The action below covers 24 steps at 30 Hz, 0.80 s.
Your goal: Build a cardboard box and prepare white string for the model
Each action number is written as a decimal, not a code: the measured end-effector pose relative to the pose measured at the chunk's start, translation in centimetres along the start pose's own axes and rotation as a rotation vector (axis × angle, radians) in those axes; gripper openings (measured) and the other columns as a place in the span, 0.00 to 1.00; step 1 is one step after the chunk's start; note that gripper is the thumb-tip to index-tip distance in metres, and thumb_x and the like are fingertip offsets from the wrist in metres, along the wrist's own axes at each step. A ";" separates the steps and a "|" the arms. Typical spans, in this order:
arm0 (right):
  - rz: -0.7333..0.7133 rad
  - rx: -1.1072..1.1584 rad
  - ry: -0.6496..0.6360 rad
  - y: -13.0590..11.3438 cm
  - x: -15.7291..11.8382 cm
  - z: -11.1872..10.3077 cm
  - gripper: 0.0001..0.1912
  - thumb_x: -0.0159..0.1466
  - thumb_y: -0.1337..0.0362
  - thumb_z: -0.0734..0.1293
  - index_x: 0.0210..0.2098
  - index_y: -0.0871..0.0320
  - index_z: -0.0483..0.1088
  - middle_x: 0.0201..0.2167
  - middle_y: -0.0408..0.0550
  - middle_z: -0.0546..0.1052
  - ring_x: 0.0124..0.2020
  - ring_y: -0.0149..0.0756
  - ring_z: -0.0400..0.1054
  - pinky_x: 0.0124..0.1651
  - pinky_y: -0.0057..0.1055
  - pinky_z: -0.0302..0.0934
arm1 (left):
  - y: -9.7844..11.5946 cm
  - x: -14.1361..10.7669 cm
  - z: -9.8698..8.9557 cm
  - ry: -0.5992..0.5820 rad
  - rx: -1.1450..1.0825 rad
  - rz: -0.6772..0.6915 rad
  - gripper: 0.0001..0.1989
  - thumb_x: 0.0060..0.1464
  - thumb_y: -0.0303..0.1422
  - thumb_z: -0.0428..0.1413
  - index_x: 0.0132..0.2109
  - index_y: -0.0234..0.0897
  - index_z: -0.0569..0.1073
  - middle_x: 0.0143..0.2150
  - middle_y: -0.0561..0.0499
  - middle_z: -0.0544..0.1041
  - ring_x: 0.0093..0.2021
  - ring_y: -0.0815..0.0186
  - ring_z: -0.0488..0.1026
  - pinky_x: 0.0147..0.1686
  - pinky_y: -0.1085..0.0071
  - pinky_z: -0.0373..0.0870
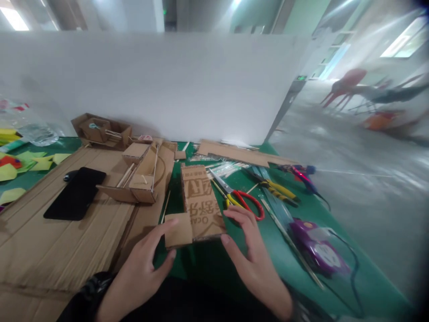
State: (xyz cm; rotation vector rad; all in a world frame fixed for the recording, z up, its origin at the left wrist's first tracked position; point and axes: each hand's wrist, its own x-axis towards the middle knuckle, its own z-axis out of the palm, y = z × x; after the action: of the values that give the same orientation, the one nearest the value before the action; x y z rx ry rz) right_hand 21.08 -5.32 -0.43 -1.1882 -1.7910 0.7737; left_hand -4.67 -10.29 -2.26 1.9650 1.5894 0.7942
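Steadying the printed cardboard piece [203, 203], which lay on the counter [204, 268] between both hands, seemed to call for light, even pressure that left the small cardboard square [180, 231] at its near left corner undisturbed. The left hand [149, 252] and right hand [254, 248] each had a parted grip at its edges. Scissors [236, 194] crowded its right side; bare counter lay nearer the body.

Left hand [147, 259], right hand [251, 252] bare; dark sleeves [89, 295], greyish marks; black garment [194, 302].
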 end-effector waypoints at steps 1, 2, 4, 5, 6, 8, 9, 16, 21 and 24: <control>-0.076 -0.080 -0.048 -0.8 1.0 -0.5 0.16 0.69 0.61 0.62 0.56 0.49 0.62 0.61 0.51 0.63 0.64 0.44 0.57 0.66 0.48 0.54 | -0.2 0.2 0.1 0.004 -0.021 -0.004 0.25 0.64 0.33 0.52 0.65 0.55 0.57 0.66 0.53 0.68 0.65 0.61 0.66 0.63 0.60 0.66; -0.149 -0.145 -0.132 -1.6 2.2 -0.9 0.15 0.69 0.62 0.63 0.55 0.49 0.64 0.61 0.50 0.64 0.64 0.43 0.56 0.66 0.48 0.52 | -0.4 0.3 0.2 0.002 -0.043 -0.011 0.24 0.64 0.34 0.52 0.65 0.54 0.57 0.66 0.53 0.69 0.64 0.60 0.67 0.62 0.60 0.66; -0.264 -0.252 -0.324 -3.2 4.6 -1.1 0.15 0.68 0.62 0.64 0.53 0.49 0.67 0.59 0.47 0.69 0.65 0.42 0.56 0.70 0.50 0.43 | -0.7 0.5 0.2 -0.009 -0.084 -0.026 0.23 0.65 0.35 0.52 0.65 0.52 0.58 0.65 0.51 0.69 0.64 0.59 0.67 0.62 0.60 0.67; -0.305 -0.286 -0.410 -3.9 5.6 -0.9 0.16 0.67 0.61 0.66 0.54 0.49 0.67 0.58 0.46 0.71 0.65 0.42 0.56 0.71 0.51 0.39 | -0.7 0.5 0.2 -0.014 -0.101 -0.039 0.23 0.65 0.35 0.52 0.64 0.51 0.59 0.65 0.51 0.69 0.64 0.59 0.67 0.61 0.60 0.67; -0.328 -0.306 -0.478 -4.4 6.6 -0.6 0.18 0.66 0.60 0.67 0.55 0.50 0.67 0.57 0.45 0.72 0.64 0.42 0.58 0.71 0.51 0.37 | -0.8 0.4 0.1 -0.019 -0.116 -0.053 0.22 0.65 0.36 0.52 0.64 0.51 0.59 0.65 0.51 0.70 0.65 0.59 0.66 0.61 0.61 0.67; -0.346 -0.325 -0.559 -5.0 8.0 0.3 0.21 0.64 0.59 0.69 0.56 0.51 0.67 0.56 0.47 0.73 0.63 0.43 0.60 0.71 0.52 0.35 | -0.8 0.4 0.0 -0.017 -0.147 -0.077 0.21 0.65 0.37 0.51 0.63 0.51 0.60 0.64 0.51 0.70 0.64 0.59 0.66 0.61 0.62 0.67; -0.347 -0.328 -0.582 -5.1 8.4 0.8 0.21 0.64 0.60 0.70 0.56 0.53 0.67 0.56 0.48 0.73 0.63 0.43 0.60 0.71 0.51 0.35 | -0.8 0.3 -0.1 -0.015 -0.163 -0.084 0.21 0.65 0.37 0.51 0.63 0.52 0.60 0.64 0.52 0.71 0.64 0.60 0.66 0.61 0.63 0.67; -0.351 -0.259 -0.696 -5.1 9.8 2.2 0.18 0.64 0.67 0.69 0.53 0.54 0.70 0.50 0.49 0.76 0.62 0.43 0.60 0.71 0.53 0.29 | -1.0 0.4 -0.3 -0.022 -0.292 -0.109 0.20 0.66 0.38 0.51 0.63 0.49 0.59 0.65 0.48 0.69 0.63 0.61 0.68 0.60 0.66 0.68; -0.364 -0.155 -0.789 -5.1 10.2 2.5 0.17 0.65 0.72 0.65 0.53 0.55 0.68 0.50 0.49 0.75 0.56 0.38 0.67 0.71 0.54 0.24 | -1.1 0.4 -0.3 -0.010 -0.305 -0.106 0.20 0.66 0.38 0.52 0.62 0.49 0.60 0.63 0.48 0.70 0.63 0.60 0.68 0.60 0.65 0.67; -0.363 -0.127 -0.783 -5.1 10.0 2.6 0.19 0.65 0.73 0.65 0.54 0.55 0.67 0.50 0.50 0.74 0.57 0.39 0.66 0.71 0.56 0.25 | -1.2 0.3 -0.3 -0.004 -0.302 -0.109 0.20 0.66 0.38 0.52 0.62 0.49 0.60 0.63 0.48 0.70 0.62 0.60 0.69 0.59 0.65 0.68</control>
State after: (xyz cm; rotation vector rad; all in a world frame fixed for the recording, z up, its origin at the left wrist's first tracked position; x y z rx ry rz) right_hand 14.59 2.06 5.62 -0.6161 -2.6306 0.9917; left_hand -5.69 -9.76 -2.85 1.6520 1.4639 0.9254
